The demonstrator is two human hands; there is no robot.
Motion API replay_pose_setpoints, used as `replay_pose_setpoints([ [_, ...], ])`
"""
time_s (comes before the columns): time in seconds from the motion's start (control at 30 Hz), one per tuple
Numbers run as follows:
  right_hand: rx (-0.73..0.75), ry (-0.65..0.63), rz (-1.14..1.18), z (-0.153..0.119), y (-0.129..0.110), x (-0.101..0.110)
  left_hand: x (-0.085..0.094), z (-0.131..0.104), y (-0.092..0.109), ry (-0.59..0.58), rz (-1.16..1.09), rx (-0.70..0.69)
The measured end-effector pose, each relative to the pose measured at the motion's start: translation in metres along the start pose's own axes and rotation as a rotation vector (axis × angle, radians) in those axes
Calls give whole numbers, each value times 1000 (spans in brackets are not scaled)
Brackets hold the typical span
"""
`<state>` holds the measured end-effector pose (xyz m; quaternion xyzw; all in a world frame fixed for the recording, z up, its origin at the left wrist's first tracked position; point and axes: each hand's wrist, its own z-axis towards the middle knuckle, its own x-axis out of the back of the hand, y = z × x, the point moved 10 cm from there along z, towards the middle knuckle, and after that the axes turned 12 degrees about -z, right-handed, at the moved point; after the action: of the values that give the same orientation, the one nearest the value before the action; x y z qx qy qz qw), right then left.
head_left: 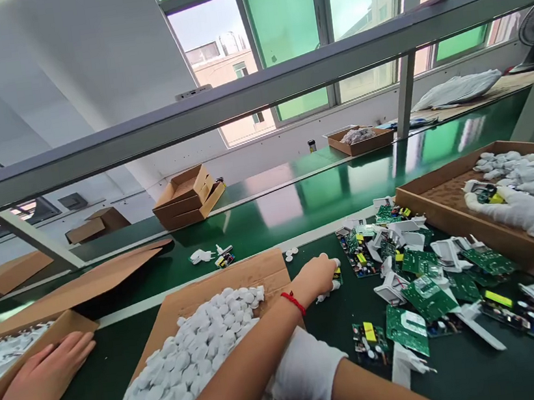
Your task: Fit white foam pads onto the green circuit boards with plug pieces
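My left hand (310, 366), in a white glove, is low over the heap of white round pieces (206, 339) on a cardboard sheet (269, 272). A co-worker's bare forearm crosses above it and hides its fingers. My gloved right hand (527, 211) grips a small circuit board (485, 192) with a yellow component, over a shallow cardboard box (436, 194) with white parts (528, 169). Between my hands lies a pile of green circuit boards (430, 296) and white plastic casings (391, 288).
The co-worker's bare hand (314, 279) with a red bracelet holds a small part, mostly hidden. Their other hand (49, 379) rests by a box of white items (8, 349) at left. Stacked cardboard trays (183, 198) stand behind. A metal shelf rail (254, 100) spans the green bench.
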<state>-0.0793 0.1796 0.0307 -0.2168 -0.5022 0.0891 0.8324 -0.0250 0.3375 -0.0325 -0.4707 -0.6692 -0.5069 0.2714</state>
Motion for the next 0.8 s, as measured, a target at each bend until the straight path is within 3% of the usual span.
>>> replay_pose_setpoints([
  [0.1, -43, -94, -103, 4, 3, -15, 10, -8, -7, 67, -133, -40],
  [0.23, -116, -235, -250, 8, 12, -32, 50, -30, -24, 294, -468, -110],
  [0.37, -253, -266, -376, 5, 28, -18, 96, -67, -62, 585, -909, -147],
  [0.47, -299, -268, -408, 0, 36, -3, 119, -104, -102, 786, -1190, -133],
  [0.63, -273, -342, -450, -2, 41, -12, 125, -154, -155, 936, -1499, -80],
  [0.8, -289, -433, -478, -5, 47, -36, 112, -172, -159, 908, -1673, -119],
])
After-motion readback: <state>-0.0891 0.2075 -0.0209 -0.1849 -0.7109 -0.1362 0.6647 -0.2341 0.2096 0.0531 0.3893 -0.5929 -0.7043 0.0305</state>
